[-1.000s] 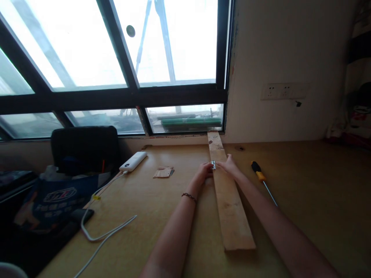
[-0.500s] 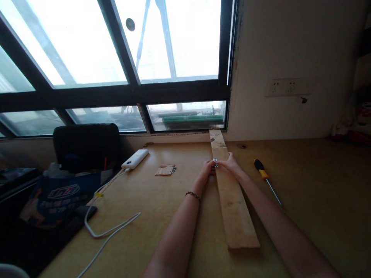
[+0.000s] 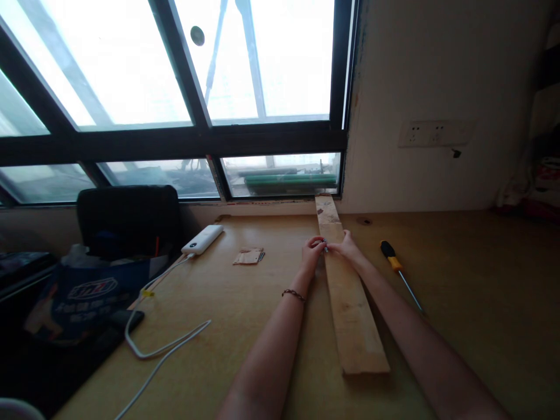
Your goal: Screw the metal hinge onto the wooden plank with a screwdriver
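Note:
A long wooden board lies on the table, its far end at the window sill. At the board's left edge sits a small shiny metal piece, too small to make out fully; it may be a hinge. My left hand pinches at this piece from the left, fingers curled and raised beside the board. My right hand grips the board from the right, its thumb reaching across the top to the metal piece. To the right lies a screwdriver with a black and yellow handle.
A torn piece of cardboard with small screw-like bits lies left of my hands. Further left are a white power bank and its white cable. A blue bag and a black chair stand beyond the table's left edge.
My left hand has shifted from below the metal piece to above it, its fingers now lifted and curled at the piece. The right hand stays on the board.

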`<action>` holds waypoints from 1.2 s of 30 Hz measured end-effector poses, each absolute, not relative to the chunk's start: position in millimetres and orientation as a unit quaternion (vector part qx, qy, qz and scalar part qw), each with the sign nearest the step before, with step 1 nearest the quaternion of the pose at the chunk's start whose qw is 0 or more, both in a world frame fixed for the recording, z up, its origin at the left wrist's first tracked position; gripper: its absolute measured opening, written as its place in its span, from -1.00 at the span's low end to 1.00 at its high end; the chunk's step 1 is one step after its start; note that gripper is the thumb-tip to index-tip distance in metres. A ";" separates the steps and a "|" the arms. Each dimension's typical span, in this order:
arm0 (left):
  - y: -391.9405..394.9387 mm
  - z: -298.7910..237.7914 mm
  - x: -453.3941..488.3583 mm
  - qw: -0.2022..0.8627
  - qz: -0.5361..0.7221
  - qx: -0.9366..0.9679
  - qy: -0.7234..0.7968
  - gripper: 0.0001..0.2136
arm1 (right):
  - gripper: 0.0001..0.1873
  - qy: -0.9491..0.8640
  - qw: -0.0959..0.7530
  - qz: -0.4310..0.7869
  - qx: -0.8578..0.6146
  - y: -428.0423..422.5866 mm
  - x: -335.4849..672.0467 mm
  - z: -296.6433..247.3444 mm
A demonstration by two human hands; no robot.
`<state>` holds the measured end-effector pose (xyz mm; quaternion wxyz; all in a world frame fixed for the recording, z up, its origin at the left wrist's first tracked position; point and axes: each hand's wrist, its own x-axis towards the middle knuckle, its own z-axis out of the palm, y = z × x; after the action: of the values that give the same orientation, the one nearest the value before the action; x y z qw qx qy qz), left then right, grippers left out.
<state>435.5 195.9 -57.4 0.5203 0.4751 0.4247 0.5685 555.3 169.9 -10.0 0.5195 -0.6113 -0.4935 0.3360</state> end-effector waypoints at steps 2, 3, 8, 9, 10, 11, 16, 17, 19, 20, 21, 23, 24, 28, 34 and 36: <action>199.1 -56.6 434.1 0.513 0.565 0.489 0.422 -0.83 | -0.13 -0.485 0.522 0.333 -0.617 169.6 555.1 -10.0; 200.1 -55.9 433.4 0.511 0.562 0.493 0.424 -0.84 | -0.13 -0.482 0.524 0.334 -0.617 169.5 555.0 -10.2; 199.0 -52.9 431.0 0.515 0.562 0.479 0.436 -0.86 | -0.18 -0.486 0.534 0.337 -0.605 168.8 554.7 -10.0; 198.2 -52.7 431.2 0.519 0.566 0.475 0.430 -0.86 | -0.18 -0.487 0.533 0.338 -0.604 168.6 554.7 -9.7; 197.5 -52.7 431.9 0.525 0.569 0.470 0.422 -0.85 | -0.18 -0.488 0.532 0.340 -0.603 168.5 554.8 -9.5; 196.9 -52.7 432.9 0.533 0.575 0.465 0.412 -0.85 | -0.19 -0.490 0.530 0.342 -0.601 168.6 554.9 -9.4; 199.2 -51.8 436.4 0.591 0.637 0.385 0.311 -0.80 | -0.14 -0.477 0.533 0.362 -0.597 172.5 556.6 -13.4; 200.7 -51.9 435.2 0.599 0.648 0.363 0.300 -0.78 | -0.12 -0.472 0.535 0.366 -0.598 174.1 557.2 -15.2; 204.3 -53.0 430.1 0.598 0.670 0.315 0.307 -0.73 | -0.10 -0.465 0.533 0.369 -0.603 177.9 558.6 -19.7; 205.9 -54.3 426.7 0.591 0.682 0.289 0.320 -0.72 | -0.09 -0.465 0.529 0.368 -0.607 180.0 559.4 -22.2; 207.3 -56.0 423.4 0.580 0.694 0.265 0.334 -0.70 | -0.07 -0.467 0.523 0.366 -0.611 181.9 560.3 -24.5; 208.2 -60.2 418.0 0.553 0.709 0.245 0.363 -0.68 | -0.04 -0.474 0.511 0.359 -0.620 185.3 561.7 -28.3; 207.5 -62.4 416.5 0.536 0.711 0.254 0.378 -0.65 | -0.04 -0.476 0.507 0.356 -0.625 186.5 562.3 -29.7; 196.5 -67.1 416.0 0.453 0.695 0.373 0.417 -0.70 | -0.03 -0.483 0.495 0.343 -0.636 188.3 563.2 -31.8; 171.6 -57.5 417.3 0.322 0.621 0.569 0.431 -0.82 | -0.03 -0.480 0.507 0.355 -0.622 188.3 563.2 -33.5; 164.6 -53.0 418.4 0.274 0.593 0.618 0.437 -0.80 | -0.05 -0.485 0.518 0.350 -0.612 188.1 563.4 -33.2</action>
<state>418.4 164.6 -53.0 0.2738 0.6183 0.4373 0.5929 563.4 188.1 -33.2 0.5178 -0.6118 -0.4847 0.3504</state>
